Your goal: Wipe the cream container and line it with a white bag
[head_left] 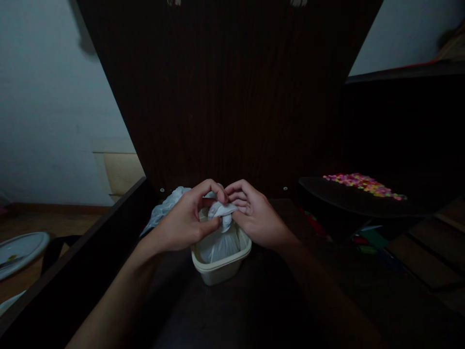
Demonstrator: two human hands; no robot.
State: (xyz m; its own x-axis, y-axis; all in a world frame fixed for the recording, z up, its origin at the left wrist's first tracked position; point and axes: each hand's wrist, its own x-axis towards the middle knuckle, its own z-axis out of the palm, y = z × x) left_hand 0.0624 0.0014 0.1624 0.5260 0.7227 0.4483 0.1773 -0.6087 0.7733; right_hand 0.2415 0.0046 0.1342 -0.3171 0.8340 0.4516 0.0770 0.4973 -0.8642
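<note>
**2 hands gathered a bag's neck over a basket**

The left hand and right hand met above a small cream plastic basket on a dark wooden surface. Both pinched the bunched neck of a white translucent plastic bag sitting inside the basket, fingers curled tight around it. Crumpled pale plastic lay behind the left hand. Multicoloured small pieces sat well apart on a dark round tray.

The thin white plastic bag looks crinkled and glossy, the small cream plastic basket smooth and matt, the dark wooden panel finely grained
</note>
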